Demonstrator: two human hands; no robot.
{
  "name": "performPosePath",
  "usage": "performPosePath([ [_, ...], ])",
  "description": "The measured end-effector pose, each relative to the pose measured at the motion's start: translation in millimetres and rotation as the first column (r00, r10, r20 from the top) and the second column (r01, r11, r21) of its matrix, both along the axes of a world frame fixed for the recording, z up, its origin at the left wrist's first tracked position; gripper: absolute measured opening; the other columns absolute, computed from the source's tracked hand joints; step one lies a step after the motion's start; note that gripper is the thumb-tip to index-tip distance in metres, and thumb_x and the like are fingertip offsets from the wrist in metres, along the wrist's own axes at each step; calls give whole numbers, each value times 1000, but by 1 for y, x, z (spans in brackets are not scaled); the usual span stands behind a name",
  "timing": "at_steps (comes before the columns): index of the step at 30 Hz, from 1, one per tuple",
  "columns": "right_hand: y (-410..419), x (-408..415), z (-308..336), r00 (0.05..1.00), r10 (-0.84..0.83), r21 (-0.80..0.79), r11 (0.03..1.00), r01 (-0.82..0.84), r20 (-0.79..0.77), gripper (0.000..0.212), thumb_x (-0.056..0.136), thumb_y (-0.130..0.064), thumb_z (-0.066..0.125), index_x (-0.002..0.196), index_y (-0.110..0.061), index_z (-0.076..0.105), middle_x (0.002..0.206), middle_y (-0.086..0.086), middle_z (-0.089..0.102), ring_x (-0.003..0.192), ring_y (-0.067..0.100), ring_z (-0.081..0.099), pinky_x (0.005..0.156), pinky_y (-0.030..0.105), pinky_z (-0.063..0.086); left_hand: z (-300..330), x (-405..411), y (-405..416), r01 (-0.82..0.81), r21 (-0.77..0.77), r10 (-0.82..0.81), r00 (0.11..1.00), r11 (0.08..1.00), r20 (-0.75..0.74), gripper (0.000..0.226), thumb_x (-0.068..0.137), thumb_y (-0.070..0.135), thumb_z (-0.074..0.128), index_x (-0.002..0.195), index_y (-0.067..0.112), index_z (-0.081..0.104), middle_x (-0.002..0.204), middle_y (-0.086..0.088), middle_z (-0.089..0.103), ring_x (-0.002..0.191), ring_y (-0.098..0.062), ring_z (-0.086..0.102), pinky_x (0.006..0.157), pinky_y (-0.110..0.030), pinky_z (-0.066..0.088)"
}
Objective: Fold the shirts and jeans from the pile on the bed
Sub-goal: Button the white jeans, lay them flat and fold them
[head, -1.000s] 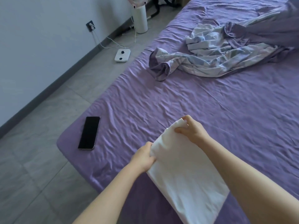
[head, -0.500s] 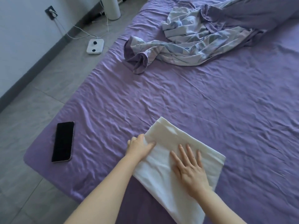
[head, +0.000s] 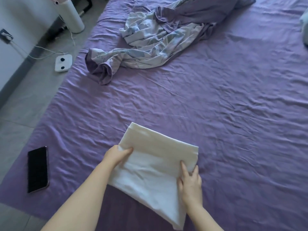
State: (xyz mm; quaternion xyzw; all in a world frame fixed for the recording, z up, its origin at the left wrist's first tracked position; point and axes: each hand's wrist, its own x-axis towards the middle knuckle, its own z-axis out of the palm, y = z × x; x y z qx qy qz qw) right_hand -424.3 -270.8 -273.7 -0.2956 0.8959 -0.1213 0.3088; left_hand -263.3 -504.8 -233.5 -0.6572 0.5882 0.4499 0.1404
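Item 1. Black rectangular smartphone (head: 38, 169), face up, lay flat near the left edge of the bed, well apart from the garment.

Item 2. Left hand (head: 116, 155): its grip pinched the left edge of the garment, thumb on top and fingers tucked beneath the cloth.

Item 3. White, smooth-woven folded shirt (head: 155, 165) lay on the purple wrinkled bed sheet (head: 233, 122) near the front edge of the bed, its lower part hanging over that edge. The upper portion was already doubled into a tidy rectangular band; the lower portion was a single, slightly creased layer.

Item 4. Right hand (head: 190, 180): its grip held the right edge of the shirt, thumb on the upper face and fingers curled round the side.

Item 5. Crumpled bedding in pale blue-and-white print with purple lining (head: 158, 40) lay near the far edge of the bed, well apart from the shirt. No pile of shirts or jeans could be told in view.

Note on handling, as a judgement: the step in hand appeared to be closing the next fold. It would go best with both hands lifting level, edges matched before the cloth is laid, and the crease pressed outward from the middle so no air or wrinkle is trapped.
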Motion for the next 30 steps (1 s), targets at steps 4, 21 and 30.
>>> performPosePath([
  [4,-3,-1,3,982,-145,-78,985,155,125,66,86,-5,53,143,-32,35,142,16,27,123,33,34,101,38,34,6,0,5,-53,-19,53,999,998,8,75,44,73,63,94,18,72,92,-3,73,89,-24,67,89,-36,51],
  [21,135,-143,101,991,-129,-149,981,122,-33,66,78,7,42,136,-24,48,138,2,40,118,25,48,90,32,44,97,-115,175,146,-144,-161,982,979,-101,48,97,37,46,109,-7,59,117,-24,60,114,-37,54,87,-34,40],
  [30,312,-252,195,962,-250,-220,950,221,-114,62,83,7,37,138,-22,46,146,2,33,126,24,45,97,33,43,179,-247,335,211,-269,-277,931,940,-238,36,98,32,46,87,-2,54,108,-26,59,107,-38,55,76,-34,35],
])
